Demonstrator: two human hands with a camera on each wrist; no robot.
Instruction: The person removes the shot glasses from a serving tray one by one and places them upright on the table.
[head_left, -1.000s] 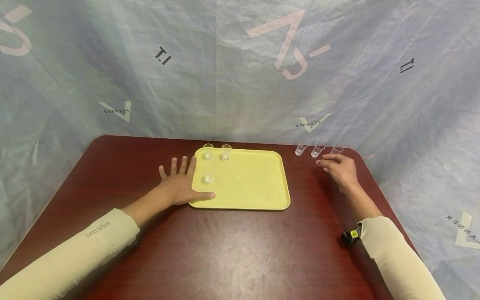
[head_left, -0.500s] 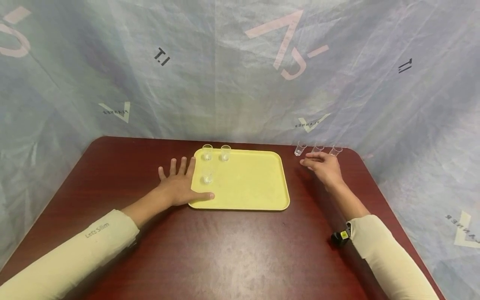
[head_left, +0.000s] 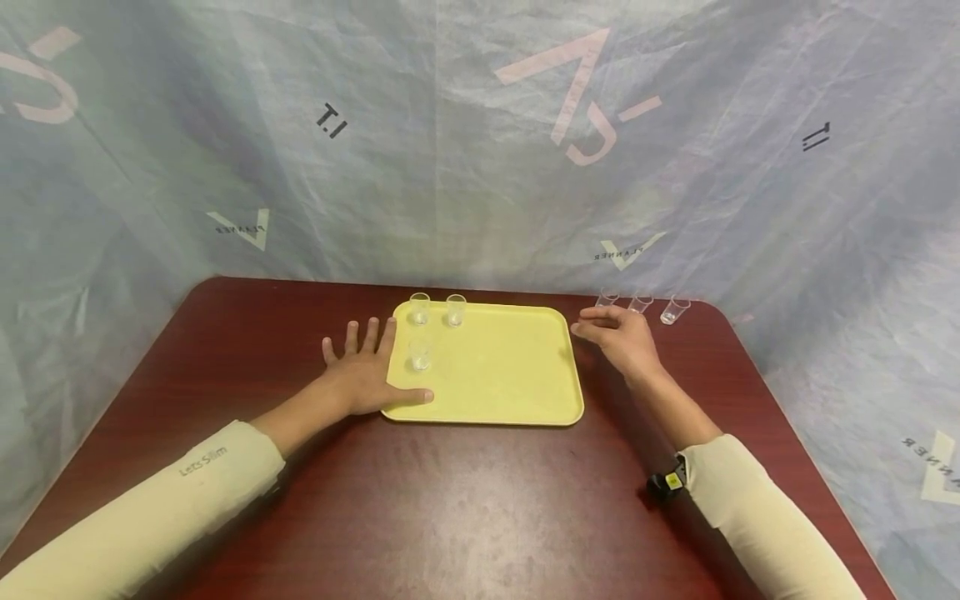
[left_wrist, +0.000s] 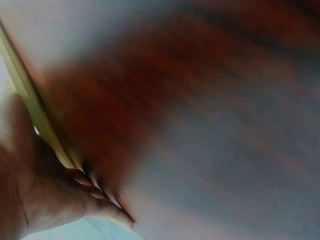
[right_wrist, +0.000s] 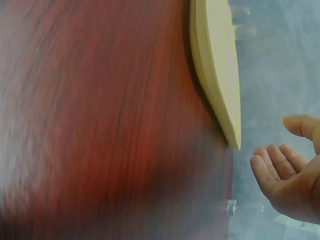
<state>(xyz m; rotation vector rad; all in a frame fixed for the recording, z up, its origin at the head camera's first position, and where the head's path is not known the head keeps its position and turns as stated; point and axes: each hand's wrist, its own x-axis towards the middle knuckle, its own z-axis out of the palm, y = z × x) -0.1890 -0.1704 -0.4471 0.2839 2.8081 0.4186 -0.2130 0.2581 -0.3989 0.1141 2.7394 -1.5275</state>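
My left hand (head_left: 358, 379) spreads wide on the left edge of the yellow tray (head_left: 495, 367), beside three clear cups (head_left: 456, 310). From my head, my right hand (head_left: 621, 340) looks nearly pinched, partly hiding two of three more cups (head_left: 675, 311) on the table (head_left: 480, 508); the right wrist camera reveals thumb and curved fingers apart, empty, near the tray.
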